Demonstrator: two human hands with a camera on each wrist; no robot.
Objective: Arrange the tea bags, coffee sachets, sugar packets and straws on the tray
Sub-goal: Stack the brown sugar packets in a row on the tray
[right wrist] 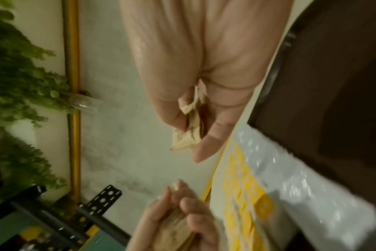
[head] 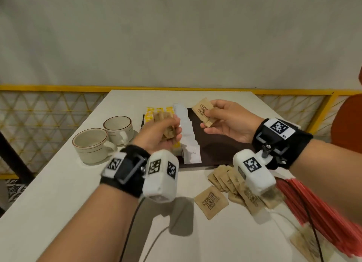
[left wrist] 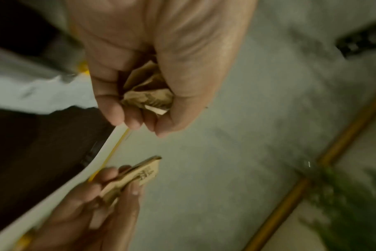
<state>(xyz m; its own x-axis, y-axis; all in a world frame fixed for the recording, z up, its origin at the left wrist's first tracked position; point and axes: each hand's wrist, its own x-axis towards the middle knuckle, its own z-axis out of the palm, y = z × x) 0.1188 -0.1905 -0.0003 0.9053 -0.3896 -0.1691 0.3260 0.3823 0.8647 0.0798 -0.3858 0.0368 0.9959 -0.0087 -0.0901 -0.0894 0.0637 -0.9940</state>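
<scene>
A pale, off-white rectangular desk point(head: 58, 193) carries a dark brown flat tray point(head: 219, 144) at its middle. Left of the tray stand two cream ceramic cups with brown rims point(head: 92, 144), touching. Just nearer than the tray lie loose brown paper sugar packets point(head: 211, 202), and to its near right a bundle of red straws point(head: 323, 208).

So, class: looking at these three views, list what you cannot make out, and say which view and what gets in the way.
- How many brown sugar packets the left hand holds: head view, fingers cover the stack; left wrist view is blurred.
- Print on the white sachets: head view, too small.
- Full extent of the red straws: head view, cut off by the right edge and the right forearm.
- Yellow tea bags: head view, partly behind the left hand.
</scene>
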